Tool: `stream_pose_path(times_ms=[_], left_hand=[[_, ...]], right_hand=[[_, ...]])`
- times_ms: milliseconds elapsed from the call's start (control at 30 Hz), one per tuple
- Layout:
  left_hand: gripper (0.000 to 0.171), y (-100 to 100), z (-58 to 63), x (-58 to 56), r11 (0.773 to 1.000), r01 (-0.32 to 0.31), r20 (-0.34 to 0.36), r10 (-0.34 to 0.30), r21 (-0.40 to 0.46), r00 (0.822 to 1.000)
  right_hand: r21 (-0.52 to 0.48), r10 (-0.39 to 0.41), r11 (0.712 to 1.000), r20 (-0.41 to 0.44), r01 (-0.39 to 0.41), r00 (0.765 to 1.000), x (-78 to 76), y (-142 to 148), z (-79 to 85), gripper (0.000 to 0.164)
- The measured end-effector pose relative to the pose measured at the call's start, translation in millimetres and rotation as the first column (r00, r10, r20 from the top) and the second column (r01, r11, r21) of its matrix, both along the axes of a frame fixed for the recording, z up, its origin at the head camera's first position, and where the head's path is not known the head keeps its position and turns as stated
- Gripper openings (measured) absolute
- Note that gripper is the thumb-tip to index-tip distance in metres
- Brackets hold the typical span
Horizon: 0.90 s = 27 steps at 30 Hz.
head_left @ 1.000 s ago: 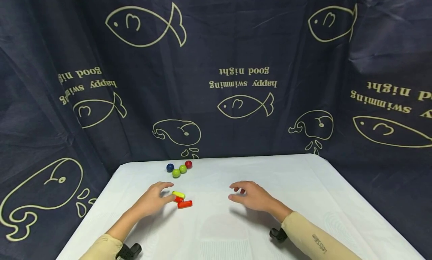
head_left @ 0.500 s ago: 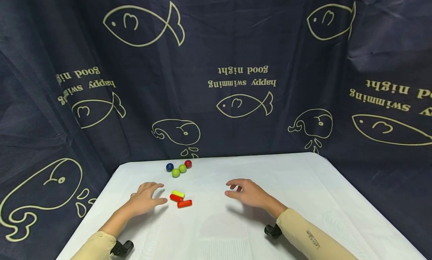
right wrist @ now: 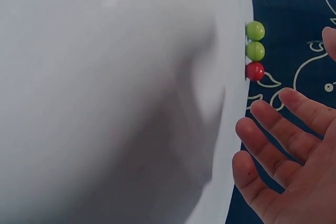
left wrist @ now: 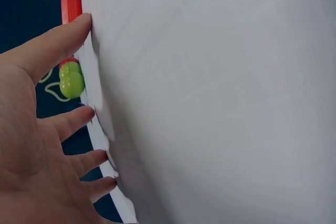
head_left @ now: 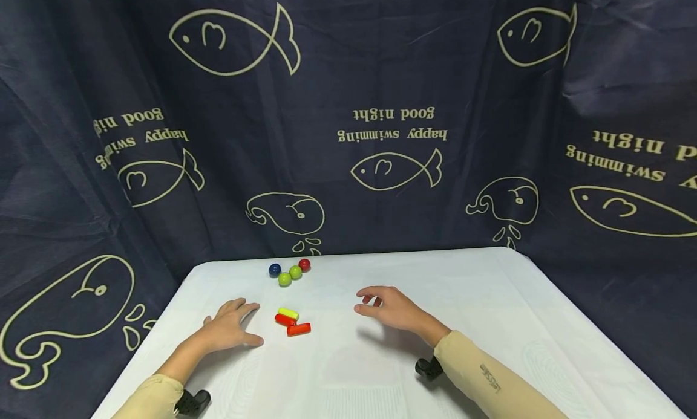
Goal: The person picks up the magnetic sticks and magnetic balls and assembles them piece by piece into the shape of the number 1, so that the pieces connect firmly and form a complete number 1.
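While the left hand (head_left: 227,329) is hovering unloaded, fingers spread, three blocks (head_left: 286,320) are lying near it on the counter (head_left: 479,292); the right hand (head_left: 393,308) is hovering opposite, unloaded, loosely curved.

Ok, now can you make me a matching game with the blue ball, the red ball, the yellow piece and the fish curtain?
1. blue ball
2. red ball
3. yellow piece
4. fish curtain

A. hanging behind the white table
B. rightmost ball, head view
C. beside the red pieces
D. leftmost ball, head view

Pairs: 1-D, 2-B, 3-C, 4-A
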State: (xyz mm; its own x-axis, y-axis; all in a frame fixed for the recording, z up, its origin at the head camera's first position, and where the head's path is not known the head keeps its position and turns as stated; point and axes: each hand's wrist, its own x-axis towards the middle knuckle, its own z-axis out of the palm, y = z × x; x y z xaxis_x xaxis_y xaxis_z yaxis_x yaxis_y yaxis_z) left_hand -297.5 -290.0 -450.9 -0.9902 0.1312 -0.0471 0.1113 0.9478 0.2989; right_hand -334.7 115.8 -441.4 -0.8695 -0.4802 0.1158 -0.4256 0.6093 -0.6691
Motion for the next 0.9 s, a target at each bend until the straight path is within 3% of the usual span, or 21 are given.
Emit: stream_pose_path(times_ms=[600, 900], left_hand=[[0.099, -5.5, -7.4, 1.6, 0.999, 0.035, 0.046, -0.035, 0.014, 0.998], [0.104, -7.3, -7.6, -0.8, 0.999, 0.038, 0.037, -0.038, -0.008, 0.999]], right_hand=[[-0.102, -0.016, 0.994, 0.093, 0.025, 0.996, -26.6, -38.8, 0.9, 0.048], [-0.167, 0.02, 0.986, 0.107, -0.002, 0.994, -50.6, -58.1, -2.2, 0.043]])
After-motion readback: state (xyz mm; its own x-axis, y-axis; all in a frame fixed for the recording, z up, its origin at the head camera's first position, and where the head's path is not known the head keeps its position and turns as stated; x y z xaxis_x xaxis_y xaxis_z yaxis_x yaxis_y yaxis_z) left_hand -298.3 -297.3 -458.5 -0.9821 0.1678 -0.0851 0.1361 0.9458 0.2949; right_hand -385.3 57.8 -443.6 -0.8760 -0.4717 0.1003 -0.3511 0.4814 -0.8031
